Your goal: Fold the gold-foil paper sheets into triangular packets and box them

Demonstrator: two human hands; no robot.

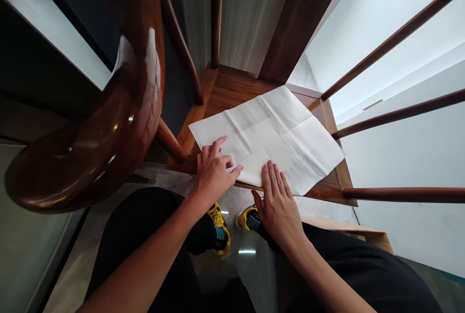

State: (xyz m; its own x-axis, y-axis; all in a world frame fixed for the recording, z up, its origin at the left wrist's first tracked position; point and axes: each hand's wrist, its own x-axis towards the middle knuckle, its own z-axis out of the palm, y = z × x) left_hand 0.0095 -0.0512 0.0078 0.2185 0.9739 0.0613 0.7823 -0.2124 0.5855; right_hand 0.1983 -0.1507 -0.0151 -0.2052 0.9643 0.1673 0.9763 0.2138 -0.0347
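Observation:
A large white sheet of paper [308, 143], marked with creases, lies across the wooden chair seat [232, 95]. Its near edge is turned over into a folded flap [254, 164]. At the left of this fold my left hand [214, 170] rests on the paper, fingers apart and the index finger stretched forward. My right hand [278, 196] lies flat on the flap's right side, fingers straight and side by side, the thumb out to the left. Neither hand grips anything that I can see. The underside of the fold is hidden.
A thick, glossy wooden armrest [138, 109] curves close by on the left. Thin wooden spindles [399, 112] rise round the seat, with a broad back panel [294, 22] behind. Below are my yellow shoes [218, 226] on the shiny floor [247, 264].

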